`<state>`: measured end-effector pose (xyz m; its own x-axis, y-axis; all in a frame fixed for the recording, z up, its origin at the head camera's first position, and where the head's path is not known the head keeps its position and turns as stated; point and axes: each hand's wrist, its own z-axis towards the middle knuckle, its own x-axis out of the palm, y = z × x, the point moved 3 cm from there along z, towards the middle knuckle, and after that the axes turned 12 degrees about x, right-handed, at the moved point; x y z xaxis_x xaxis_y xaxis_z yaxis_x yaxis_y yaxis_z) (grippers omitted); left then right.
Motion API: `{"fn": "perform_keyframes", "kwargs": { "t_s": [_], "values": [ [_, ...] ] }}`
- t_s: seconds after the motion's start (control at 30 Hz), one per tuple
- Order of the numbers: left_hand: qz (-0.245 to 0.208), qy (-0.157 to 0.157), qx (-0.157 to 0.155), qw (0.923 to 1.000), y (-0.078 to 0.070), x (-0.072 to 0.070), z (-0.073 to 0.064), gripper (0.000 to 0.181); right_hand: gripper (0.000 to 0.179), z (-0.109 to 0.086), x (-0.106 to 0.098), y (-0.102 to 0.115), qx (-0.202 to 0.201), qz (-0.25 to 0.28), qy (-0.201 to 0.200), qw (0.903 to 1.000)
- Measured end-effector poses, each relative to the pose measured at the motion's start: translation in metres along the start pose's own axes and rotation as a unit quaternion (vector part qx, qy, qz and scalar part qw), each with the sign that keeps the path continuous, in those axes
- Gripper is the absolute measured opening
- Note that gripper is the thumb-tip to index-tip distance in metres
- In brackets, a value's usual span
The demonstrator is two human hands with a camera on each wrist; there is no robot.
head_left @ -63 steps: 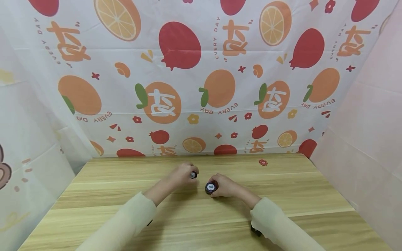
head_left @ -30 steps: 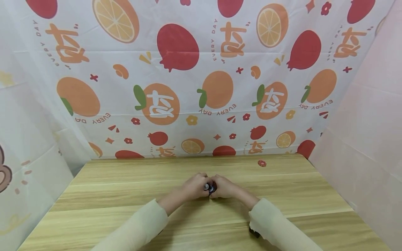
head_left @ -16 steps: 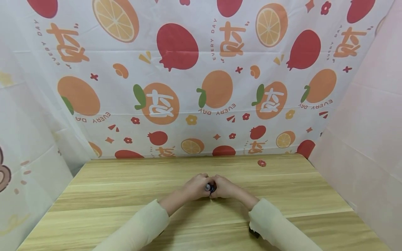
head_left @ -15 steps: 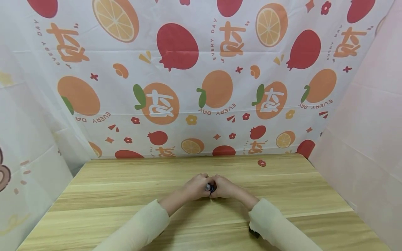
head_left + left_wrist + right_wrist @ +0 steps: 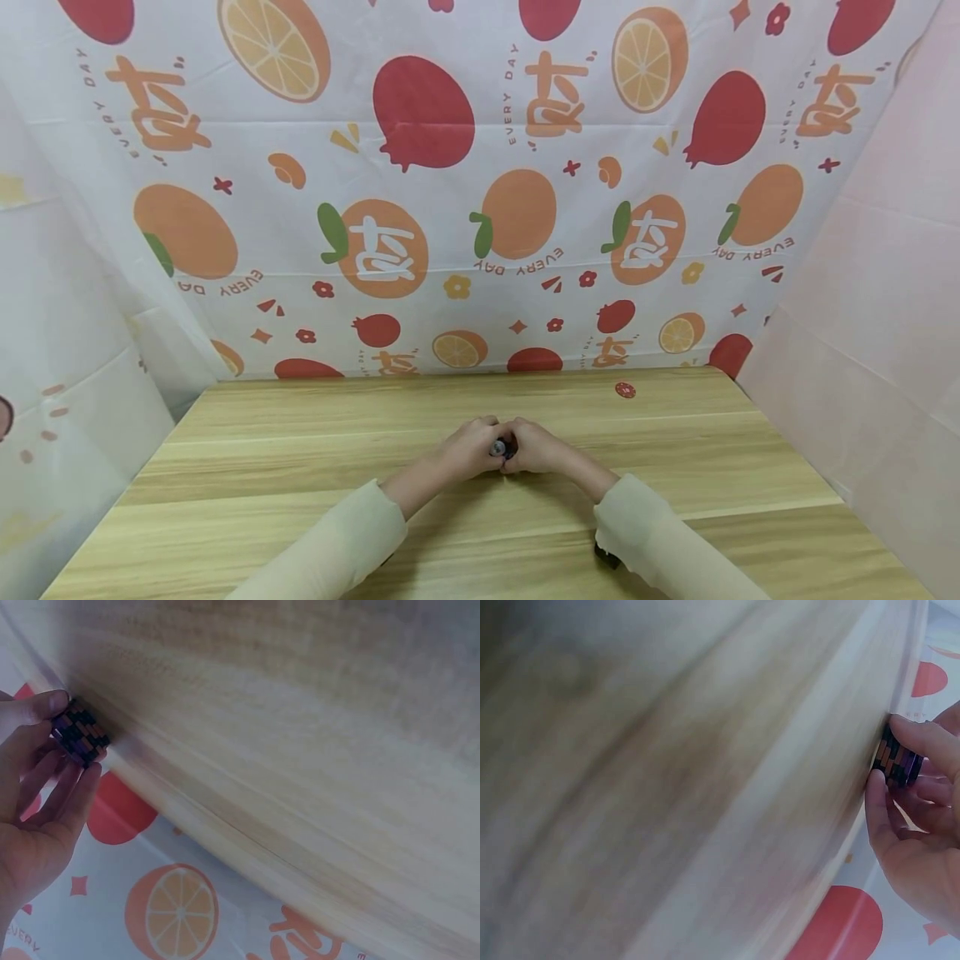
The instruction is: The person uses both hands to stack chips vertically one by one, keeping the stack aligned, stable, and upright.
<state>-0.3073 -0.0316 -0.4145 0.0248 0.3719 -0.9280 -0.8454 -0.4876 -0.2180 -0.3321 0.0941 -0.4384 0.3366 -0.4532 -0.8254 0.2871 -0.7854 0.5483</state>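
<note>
Both hands meet at the middle of the table around one short stack of poker chips [image 5: 498, 448]. My left hand [image 5: 472, 448] pinches the stack from the left. From the right, my right hand [image 5: 536, 447] holds it, fingertips close to those of the left. In the left wrist view the chips [image 5: 80, 733] show dark edges with orange and purple blocks, between thumb and fingers. The right wrist view has the same stack [image 5: 895, 760] standing at the tabletop, thumb and fingers curled about it. From above, the fingers hide most of the chips' faces.
A single red poker chip [image 5: 626, 390] lies flat near the back edge of the wooden table [image 5: 300, 467], right of the hands. Behind stands a white fruit-print cloth [image 5: 450, 317]. A small black object [image 5: 607, 556] shows under the right sleeve.
Two seconds ago the left hand held dark chips apart, farther back and left; it has come right and forward to the stack in the right hand. Over the last half second both hands stay nearly still.
</note>
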Motion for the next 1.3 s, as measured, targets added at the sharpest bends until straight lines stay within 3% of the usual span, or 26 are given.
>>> {"fn": "perform_keyframes", "kwargs": {
  "t_s": [0.27, 0.5, 0.9, 1.3],
  "values": [
    [-0.019, -0.015, 0.009, 0.9997, 0.002, 0.003, -0.002, 0.024, 0.041, -0.001, -0.001, 0.002, 0.001, -0.007, 0.0, 1.0],
    [-0.056, -0.037, -0.004, 0.9978, 0.005, 0.005, -0.006, 0.025, 0.041, -0.001, 0.0, 0.003, -0.021, -0.01, -0.012, 0.9997],
    [-0.042, -0.056, -0.097, 0.9929, 0.007, 0.005, -0.015, 0.029, 0.037, -0.005, -0.005, -0.003, -0.023, 0.017, -0.003, 0.9996],
    [-0.047, -0.066, -0.086, 0.993, 0.009, 0.007, -0.016, 0.019, 0.033, -0.006, -0.006, -0.006, -0.034, 0.017, 0.003, 0.9993]
  ]
}}
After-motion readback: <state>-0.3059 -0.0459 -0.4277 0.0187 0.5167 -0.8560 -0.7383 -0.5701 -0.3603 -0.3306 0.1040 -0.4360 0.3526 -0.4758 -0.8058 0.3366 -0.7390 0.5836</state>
